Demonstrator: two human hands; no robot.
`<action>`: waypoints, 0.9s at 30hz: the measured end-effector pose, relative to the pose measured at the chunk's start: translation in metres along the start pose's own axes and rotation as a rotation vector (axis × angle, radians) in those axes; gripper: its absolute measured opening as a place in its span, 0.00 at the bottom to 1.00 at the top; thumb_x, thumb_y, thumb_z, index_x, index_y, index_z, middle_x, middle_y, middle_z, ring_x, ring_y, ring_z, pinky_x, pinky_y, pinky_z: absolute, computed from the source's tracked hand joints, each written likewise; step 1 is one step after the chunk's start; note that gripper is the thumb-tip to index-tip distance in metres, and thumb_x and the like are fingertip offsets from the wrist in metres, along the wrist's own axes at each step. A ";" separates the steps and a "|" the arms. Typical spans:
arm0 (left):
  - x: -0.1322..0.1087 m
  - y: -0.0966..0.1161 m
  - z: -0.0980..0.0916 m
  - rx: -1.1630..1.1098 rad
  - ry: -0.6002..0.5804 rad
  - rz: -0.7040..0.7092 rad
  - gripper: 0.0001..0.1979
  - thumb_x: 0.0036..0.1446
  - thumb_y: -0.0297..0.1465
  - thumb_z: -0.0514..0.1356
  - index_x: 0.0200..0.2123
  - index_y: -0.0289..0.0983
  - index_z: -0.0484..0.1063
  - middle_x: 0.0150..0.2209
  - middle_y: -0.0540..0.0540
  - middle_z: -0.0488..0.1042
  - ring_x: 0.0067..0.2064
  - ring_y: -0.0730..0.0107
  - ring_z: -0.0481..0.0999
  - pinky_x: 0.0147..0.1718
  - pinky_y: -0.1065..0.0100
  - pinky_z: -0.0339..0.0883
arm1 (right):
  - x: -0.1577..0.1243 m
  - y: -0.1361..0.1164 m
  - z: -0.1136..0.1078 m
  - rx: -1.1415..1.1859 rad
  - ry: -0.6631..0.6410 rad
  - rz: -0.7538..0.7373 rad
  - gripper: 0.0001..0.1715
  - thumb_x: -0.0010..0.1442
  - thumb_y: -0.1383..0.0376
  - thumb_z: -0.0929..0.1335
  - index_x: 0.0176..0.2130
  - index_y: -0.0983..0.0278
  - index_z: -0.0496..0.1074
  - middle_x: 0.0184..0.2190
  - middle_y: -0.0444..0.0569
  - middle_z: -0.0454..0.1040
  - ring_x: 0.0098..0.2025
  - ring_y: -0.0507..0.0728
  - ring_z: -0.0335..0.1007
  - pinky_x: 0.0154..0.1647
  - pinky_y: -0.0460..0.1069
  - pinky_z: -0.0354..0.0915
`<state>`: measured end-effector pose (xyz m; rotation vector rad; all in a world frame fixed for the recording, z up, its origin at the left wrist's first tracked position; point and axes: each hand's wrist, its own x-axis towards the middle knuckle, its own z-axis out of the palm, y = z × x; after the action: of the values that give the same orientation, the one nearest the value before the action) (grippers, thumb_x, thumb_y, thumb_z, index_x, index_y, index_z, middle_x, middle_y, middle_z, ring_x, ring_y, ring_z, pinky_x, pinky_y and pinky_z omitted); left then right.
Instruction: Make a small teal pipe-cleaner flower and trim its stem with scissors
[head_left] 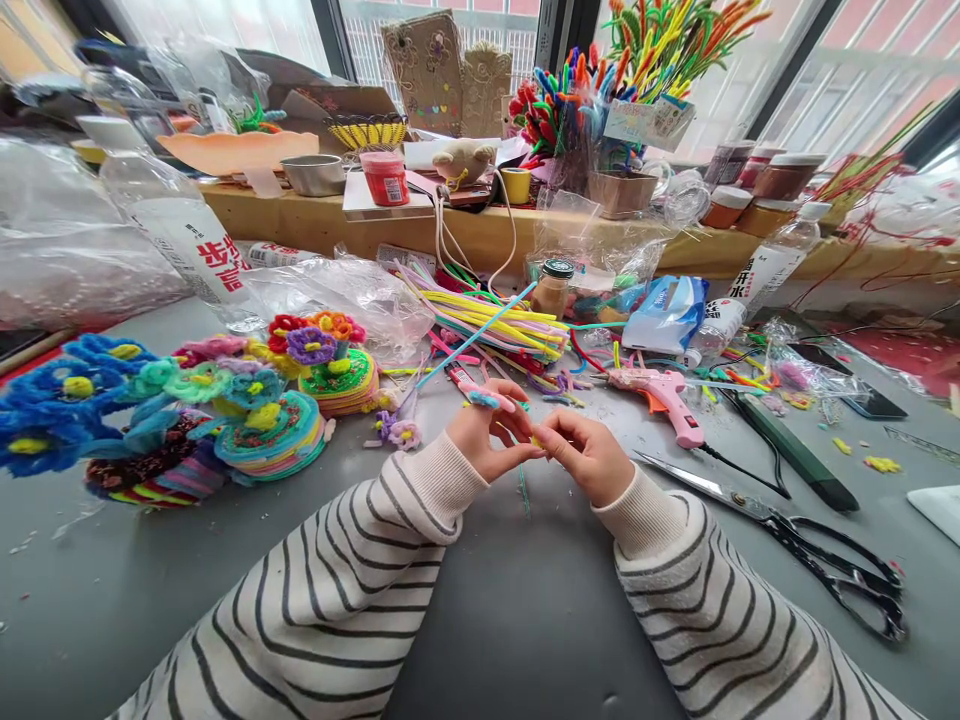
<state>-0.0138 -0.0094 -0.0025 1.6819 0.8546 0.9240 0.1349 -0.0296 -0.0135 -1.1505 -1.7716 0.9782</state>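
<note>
Near the middle of the grey table, my left hand (pixel 491 435) is closed around a small pipe-cleaner piece (pixel 491 400) with pink and light blue parts. My right hand (pixel 589 452) meets it at the fingertips, pinching a tiny yellow bit (pixel 535 440). A thin green strand (pixel 524 490) hangs below the fingers. Just behind the hands lies a bundle of pastel pipe cleaners (pixel 495 320). Right of my right hand are a pink glue gun (pixel 660 392) and large black-handled scissors (pixel 780 525).
Fuzzy flower pots (pixel 274 435) with blue, purple and orange blooms stand at the left. Plastic bottles (pixel 176 230) lean at both sides. A glass jar (pixel 553 290), a blue packet (pixel 666 312) and a dark green bar (pixel 799 455) lie further back and right. A crowded wooden shelf (pixel 330 222) runs behind.
</note>
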 end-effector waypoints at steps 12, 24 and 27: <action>-0.002 0.003 -0.003 0.099 0.033 0.076 0.13 0.43 0.30 0.58 0.32 0.37 0.55 0.24 0.50 0.69 0.29 0.71 0.73 0.29 0.69 0.68 | -0.001 0.000 -0.002 -0.130 0.032 -0.084 0.17 0.56 0.59 0.58 0.23 0.67 0.63 0.19 0.44 0.63 0.22 0.49 0.57 0.24 0.44 0.55; -0.004 0.002 -0.003 0.289 0.078 0.249 0.11 0.43 0.29 0.58 0.29 0.38 0.57 0.24 0.50 0.68 0.27 0.73 0.71 0.29 0.69 0.65 | -0.001 0.002 -0.002 -0.073 -0.027 -0.080 0.15 0.57 0.60 0.56 0.23 0.65 0.58 0.19 0.41 0.55 0.22 0.48 0.51 0.24 0.44 0.53; -0.005 0.001 -0.003 0.251 0.055 0.228 0.11 0.44 0.29 0.58 0.29 0.38 0.56 0.25 0.50 0.69 0.28 0.71 0.72 0.30 0.68 0.64 | -0.001 0.003 -0.002 -0.020 -0.053 -0.058 0.17 0.58 0.59 0.56 0.22 0.65 0.56 0.18 0.41 0.53 0.21 0.48 0.50 0.22 0.43 0.52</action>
<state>-0.0186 -0.0123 -0.0021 2.0099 0.8549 1.0548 0.1378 -0.0292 -0.0153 -1.0890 -1.8506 0.9670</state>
